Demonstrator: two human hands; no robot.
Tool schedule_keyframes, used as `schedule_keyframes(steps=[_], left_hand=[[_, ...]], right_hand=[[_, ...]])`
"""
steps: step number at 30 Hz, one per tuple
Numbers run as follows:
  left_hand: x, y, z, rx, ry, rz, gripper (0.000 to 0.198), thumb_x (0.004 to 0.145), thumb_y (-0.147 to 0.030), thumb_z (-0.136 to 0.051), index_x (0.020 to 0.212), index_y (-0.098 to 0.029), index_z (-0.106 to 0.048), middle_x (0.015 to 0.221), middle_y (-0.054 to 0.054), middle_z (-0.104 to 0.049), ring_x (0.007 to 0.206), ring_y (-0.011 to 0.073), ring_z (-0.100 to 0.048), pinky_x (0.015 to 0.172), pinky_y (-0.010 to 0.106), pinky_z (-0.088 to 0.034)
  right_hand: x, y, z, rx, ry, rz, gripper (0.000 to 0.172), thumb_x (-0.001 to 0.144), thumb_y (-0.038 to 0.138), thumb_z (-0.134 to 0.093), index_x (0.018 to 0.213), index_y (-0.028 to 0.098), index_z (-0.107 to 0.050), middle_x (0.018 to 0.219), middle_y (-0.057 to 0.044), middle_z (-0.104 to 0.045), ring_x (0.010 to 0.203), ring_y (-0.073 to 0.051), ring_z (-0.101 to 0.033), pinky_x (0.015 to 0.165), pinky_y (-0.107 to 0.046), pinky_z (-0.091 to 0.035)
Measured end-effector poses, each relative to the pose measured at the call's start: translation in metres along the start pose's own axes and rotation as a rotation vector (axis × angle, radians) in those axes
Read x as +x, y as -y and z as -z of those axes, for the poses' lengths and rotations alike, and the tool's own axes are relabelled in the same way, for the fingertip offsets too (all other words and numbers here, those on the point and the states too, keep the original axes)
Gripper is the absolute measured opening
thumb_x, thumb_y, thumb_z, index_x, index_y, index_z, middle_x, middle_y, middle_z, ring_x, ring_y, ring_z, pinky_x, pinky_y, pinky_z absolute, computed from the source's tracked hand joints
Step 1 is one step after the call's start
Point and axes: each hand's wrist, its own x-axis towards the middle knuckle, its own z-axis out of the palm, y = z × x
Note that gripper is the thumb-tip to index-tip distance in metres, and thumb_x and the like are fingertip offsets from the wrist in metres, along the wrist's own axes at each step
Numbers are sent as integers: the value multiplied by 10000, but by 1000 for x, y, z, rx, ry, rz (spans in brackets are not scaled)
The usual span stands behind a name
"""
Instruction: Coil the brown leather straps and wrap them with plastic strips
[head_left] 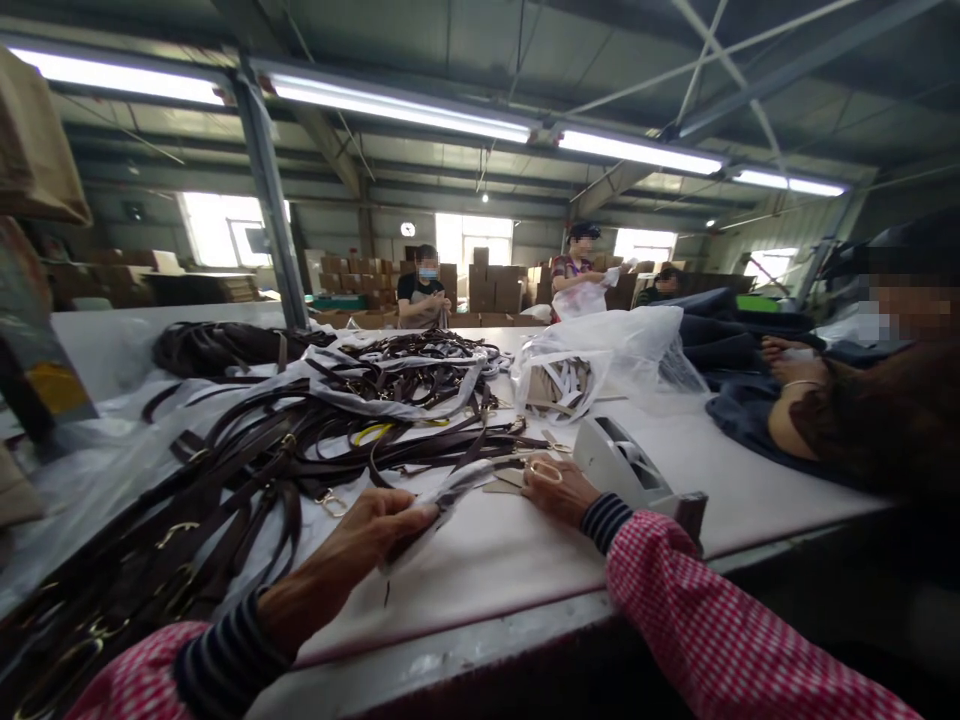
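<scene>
at the near edge of a long white-topped work table point(765, 505), a dark brown strap in a thin, clear plastic wrapping point(454, 487) stretches between the person's two bare hands. the left hand point(375, 525) is pinched closed on the near end of it, thumb against the fingers. the right hand point(564, 492) lies at the far end with its fingers partly curled, a pale oval loop point(556, 474) across them; whether it grips the strap there, i cannot tell. flat tan card pieces point(501, 487) lie just beside its fingertips, and a pale grey plastic tape dispenser point(611, 465) stands just to its right. a broad heap of dark brown straps with gold-coloured metal clasps point(247, 440) spreads over the left of the table. farther back sits a clear plastic bag of beige and white strips point(637, 345). on the right, a co-worker's hand point(799, 368) is above dark navy cloth point(739, 415).
</scene>
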Motion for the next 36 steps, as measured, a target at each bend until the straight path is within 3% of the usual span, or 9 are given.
schedule_keyframes(steps=[2,4,9,17,19,22,26,31,36], left_hand=[[-3,-5,2,-61,-11,25,499,815,-635,-738,761,-142,-687,621,-24,-555,575,124,-416,562,255,-246],[-6,-8,3,-91,-7,-40,500,861,-622,-704,744,-136,-692,633,-18,-567,584,119,-411,574,251,-272],[-11,-10,7,-222,-23,-123,426,901,-560,-691,831,-146,-765,769,23,-680,673,154,-498,643,260,-405],[-10,0,7,-442,-19,-177,304,852,-434,-797,922,-138,-806,933,67,-750,870,206,-617,832,295,-508],[-10,3,5,-520,-20,-162,305,818,-412,-835,956,-140,-816,963,72,-759,909,209,-629,853,287,-519],[-8,3,0,-577,-9,-163,321,784,-408,-863,970,-149,-824,959,70,-765,928,212,-640,866,282,-530],[-6,-3,-10,-512,18,-195,291,826,-412,-819,942,-145,-816,956,79,-762,886,216,-637,846,302,-530],[-4,-3,-17,-401,27,-228,316,915,-457,-722,945,-149,-785,939,77,-733,856,210,-599,800,302,-488],[-3,-1,-13,-172,44,-184,389,937,-532,-668,919,-150,-739,847,39,-675,760,174,-520,702,279,-401]], right_hand=[[0,1,3,-23,5,32,198,1005,134,-536,973,109,-729,1056,-118,-724,1011,-245,-676,815,-361,-537],[1,4,3,-42,-5,58,242,971,62,-510,959,87,-750,1030,-168,-731,1004,-267,-683,771,-342,-521],[1,13,-1,-59,-77,36,282,958,34,-481,952,65,-761,995,-207,-735,976,-288,-690,763,-348,-499],[-3,10,-18,69,-229,-90,234,937,69,-547,851,136,-754,903,-122,-743,865,-223,-688,723,-296,-466],[-6,6,-16,115,-276,-122,260,968,127,-563,776,168,-734,856,-79,-735,814,-196,-679,699,-275,-459],[-16,8,-3,171,-389,-156,256,1007,200,-567,797,186,-712,911,-62,-728,904,-204,-674,765,-275,-467],[-43,34,20,238,-558,-133,233,1055,223,-471,931,173,-661,993,-85,-701,928,-205,-658,842,-295,-467],[-76,81,37,532,-688,133,224,1026,150,-420,857,209,-554,703,10,-564,607,-148,-562,619,-260,-412],[-80,88,54,851,-676,19,77,1005,160,-474,1051,202,-519,687,67,-490,551,-124,-481,575,-247,-362]])
